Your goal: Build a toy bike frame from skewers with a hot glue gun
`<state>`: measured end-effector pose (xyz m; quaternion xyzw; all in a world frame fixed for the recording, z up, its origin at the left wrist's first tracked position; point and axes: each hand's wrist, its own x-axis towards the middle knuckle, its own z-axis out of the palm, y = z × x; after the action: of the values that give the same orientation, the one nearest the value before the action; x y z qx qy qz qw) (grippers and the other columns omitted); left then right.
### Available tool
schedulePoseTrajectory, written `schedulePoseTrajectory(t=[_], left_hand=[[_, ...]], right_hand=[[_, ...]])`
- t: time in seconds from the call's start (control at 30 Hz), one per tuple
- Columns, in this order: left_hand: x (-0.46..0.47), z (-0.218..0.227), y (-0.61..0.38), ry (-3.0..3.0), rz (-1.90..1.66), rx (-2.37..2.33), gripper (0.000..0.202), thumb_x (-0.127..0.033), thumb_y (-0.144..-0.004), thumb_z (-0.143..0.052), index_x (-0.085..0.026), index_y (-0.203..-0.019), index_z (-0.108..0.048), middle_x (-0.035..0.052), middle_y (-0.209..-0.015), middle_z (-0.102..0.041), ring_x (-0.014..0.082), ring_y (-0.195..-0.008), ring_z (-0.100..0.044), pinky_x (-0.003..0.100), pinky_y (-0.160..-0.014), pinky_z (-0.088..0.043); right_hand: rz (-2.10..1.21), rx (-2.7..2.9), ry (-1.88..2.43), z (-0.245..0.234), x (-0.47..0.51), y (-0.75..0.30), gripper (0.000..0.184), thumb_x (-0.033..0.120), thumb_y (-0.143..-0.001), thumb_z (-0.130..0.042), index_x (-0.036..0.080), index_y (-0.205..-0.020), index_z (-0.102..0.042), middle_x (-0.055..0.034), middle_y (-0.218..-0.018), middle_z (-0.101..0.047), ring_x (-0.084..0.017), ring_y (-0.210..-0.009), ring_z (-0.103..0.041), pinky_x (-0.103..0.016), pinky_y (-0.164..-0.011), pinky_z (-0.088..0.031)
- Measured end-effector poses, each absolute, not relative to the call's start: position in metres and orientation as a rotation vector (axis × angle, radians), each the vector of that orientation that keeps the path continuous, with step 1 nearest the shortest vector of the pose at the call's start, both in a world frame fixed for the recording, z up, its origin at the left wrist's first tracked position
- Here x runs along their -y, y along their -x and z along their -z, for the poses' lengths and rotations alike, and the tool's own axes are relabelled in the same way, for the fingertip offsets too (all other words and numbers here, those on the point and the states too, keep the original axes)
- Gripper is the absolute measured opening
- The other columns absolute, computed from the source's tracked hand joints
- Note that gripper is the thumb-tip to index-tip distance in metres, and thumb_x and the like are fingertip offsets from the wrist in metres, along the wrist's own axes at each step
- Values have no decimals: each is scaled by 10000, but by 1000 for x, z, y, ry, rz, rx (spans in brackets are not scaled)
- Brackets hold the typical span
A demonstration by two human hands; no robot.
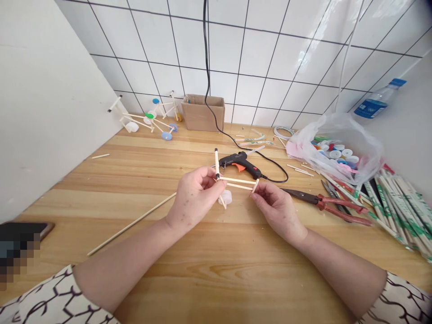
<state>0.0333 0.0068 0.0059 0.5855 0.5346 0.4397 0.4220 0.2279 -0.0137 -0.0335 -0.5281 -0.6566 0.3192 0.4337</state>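
A small frame of wooden sticks (238,181) hangs between my hands above the table. My left hand (195,193) pinches its left end, where an upright stick with black ends stands. The fingers of my right hand (278,209) close on the short crosspiece at the other end. A whitish bottle cap (225,197) shows just below the frame; I cannot tell whether it is attached. Behind the frame lies a black glue gun (240,163) with an orange trigger. One long thin stick (131,224) lies on the table by my left forearm.
Stick-and-cap models (150,118) stand at the back left beside a cardboard box (203,114). Red-handled pliers (324,202), paper-wrapped chopsticks (398,207) and a plastic bag (303,139) of bottle caps lie right. A black cord (206,58) crosses the wall. A phone (30,229) lies left.
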Motion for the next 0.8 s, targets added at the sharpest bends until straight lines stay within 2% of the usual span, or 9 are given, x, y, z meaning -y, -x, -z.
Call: schedulePoseTrajectory(t=[0.3,0.6,0.8], left_hand=[[-7,-8,-34,-1461,-1075,-1336,130,-286,-685,-622,-193,-625,-553,-60,-492,-494,107,-465,-478,218,-461,-357],[-8,-8,-30,-1503,-998,-1300,157,-336,-709,-623,-183,-713,-587,-28,-582,-578,145,-550,-575,235,-501,-428],[-8,-9,-28,-1550,-962,-1269,193,-358,-743,-616,-167,-725,-593,-25,-594,-591,124,-550,-557,226,-529,-443]], right_hand=[[-770,1650,1314,35,14,-229,89,279,-823,-545,192,-803,-548,11,-678,-533,-126,-610,-483,-261,-592,-419],[-777,1636,1283,34,15,-229,83,265,-824,-539,186,-833,-563,-2,-723,-560,-127,-638,-498,-262,-616,-426],[-775,1634,1297,37,15,-231,75,259,-820,-542,188,-836,-562,-3,-733,-562,-130,-647,-498,-268,-629,-423]])
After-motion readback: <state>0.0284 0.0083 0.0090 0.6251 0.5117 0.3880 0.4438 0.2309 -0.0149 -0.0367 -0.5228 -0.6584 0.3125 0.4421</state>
